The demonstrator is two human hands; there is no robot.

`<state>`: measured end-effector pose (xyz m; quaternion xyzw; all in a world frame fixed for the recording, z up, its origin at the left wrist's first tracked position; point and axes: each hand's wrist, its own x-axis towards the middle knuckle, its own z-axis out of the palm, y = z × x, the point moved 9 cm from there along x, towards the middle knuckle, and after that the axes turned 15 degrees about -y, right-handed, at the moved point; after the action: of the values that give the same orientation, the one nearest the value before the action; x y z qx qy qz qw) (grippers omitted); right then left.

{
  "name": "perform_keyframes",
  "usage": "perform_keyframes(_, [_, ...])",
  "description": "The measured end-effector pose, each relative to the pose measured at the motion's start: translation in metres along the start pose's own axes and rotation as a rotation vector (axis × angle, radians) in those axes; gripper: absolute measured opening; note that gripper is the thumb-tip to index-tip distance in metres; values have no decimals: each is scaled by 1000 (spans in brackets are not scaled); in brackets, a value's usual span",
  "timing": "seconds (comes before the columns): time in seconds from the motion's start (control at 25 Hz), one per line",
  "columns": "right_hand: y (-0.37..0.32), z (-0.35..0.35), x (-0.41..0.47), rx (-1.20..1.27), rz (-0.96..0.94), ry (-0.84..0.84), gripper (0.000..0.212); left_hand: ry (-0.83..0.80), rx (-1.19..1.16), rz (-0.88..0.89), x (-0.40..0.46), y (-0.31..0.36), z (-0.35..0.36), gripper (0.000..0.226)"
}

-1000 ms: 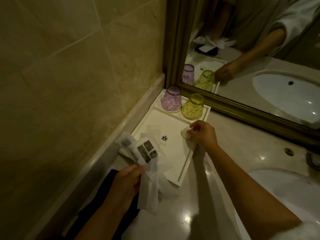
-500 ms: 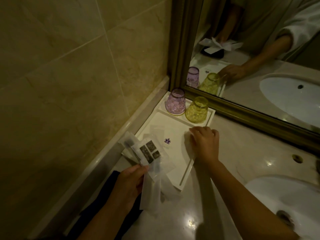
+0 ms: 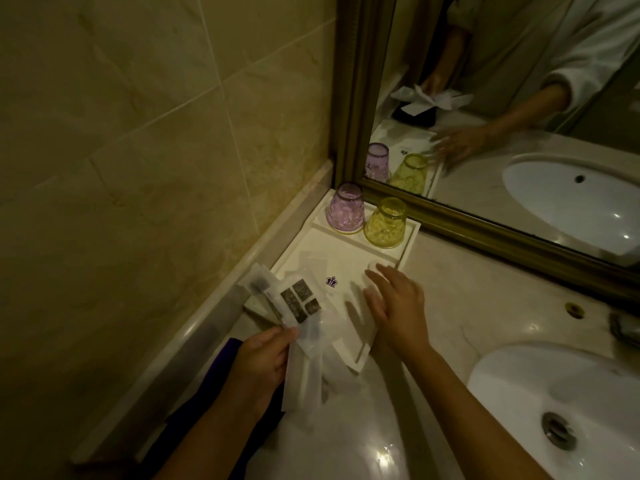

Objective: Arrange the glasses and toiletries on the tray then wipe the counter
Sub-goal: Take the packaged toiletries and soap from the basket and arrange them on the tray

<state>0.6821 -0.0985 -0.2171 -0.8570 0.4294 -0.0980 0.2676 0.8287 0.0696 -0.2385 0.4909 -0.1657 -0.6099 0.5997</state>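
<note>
While the left hand (image 3: 258,363), low and left of centre, pinches a fan of clear toiletry packets (image 3: 294,313) whose long axes run from lower right toward upper left, their printed labels are too blurred to read. Under that wrist lies a dark purple cloth (image 3: 221,362), mostly hidden. At centre the white tray (image 3: 349,261) stretches toward the mirror corner, with a purple glass (image 3: 345,209) and a yellow glass (image 3: 386,222) inverted at its far end. Just right, the right hand (image 3: 398,303) hovers with fingers spread, partly covering a small white round item (image 3: 373,265).
</note>
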Motion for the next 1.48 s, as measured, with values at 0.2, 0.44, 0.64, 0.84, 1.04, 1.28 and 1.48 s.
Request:
perform_keyframes(0.2, [-48,36,-57,756,136,-197,18,21,-44,-35,-1,-2,6,24])
perform_keyframes(0.44, [-44,28,-61,1071,273,6,14,-42,-39,-44,-2,-6,11,23])
perform_keyframes(0.64, [-30,19,-56,1070,325,78,7,10,-13,-70,0,-8,8,18])
perform_keyframes(0.84, [-2,-43,-15,764,156,30,11,110,-12,-70,-7,-10,-18,16])
perform_keyframes(1.04, [-12,-18,16,402,4,-458,10,117,-17,-55,-13,-12,-26,16])
perform_keyframes(1.28, [-16,17,28,360,-72,-680,19,142,-3,-29,-16,-12,-27,12])
perform_keyframes(1.48, [-10,6,28,-241,-118,-256,42,146,-21,-35,-17,-18,-28,25])
